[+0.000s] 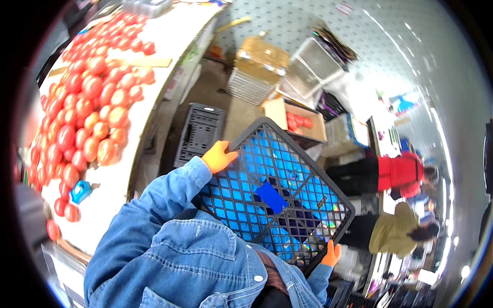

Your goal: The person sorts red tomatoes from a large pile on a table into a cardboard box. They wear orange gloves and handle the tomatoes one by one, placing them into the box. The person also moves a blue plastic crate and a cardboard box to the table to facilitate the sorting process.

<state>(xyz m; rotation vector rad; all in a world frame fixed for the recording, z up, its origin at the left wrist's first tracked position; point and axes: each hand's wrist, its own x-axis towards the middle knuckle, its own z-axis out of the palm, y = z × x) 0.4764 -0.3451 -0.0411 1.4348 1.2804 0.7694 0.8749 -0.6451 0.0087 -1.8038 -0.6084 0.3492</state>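
My left hand (218, 156), in an orange glove, grips one edge of a black plastic lattice crate (264, 124). At the opposite side my right hand (330, 254), gloved the same way, holds the crate's lower right corner. The crate is tilted in front of my body. Bright blue material (246, 200) shows through the grid, with shiny, iridescent pieces (334, 217) near the right end. A plain blue rectangular piece (271, 197) sits at the middle of the grid. What the blue material is, I cannot tell. Parts of my fingers are hidden behind the rim.
Tomatoes (92, 86) cover much of the white table (111, 188) on my left. On the floor ahead stand a dark crate (202, 127), a yellow crate (262, 57) and a cardboard box (314, 133) holding tomatoes. Two people, in red (398, 175) and olive (393, 231) tops, are at the right.
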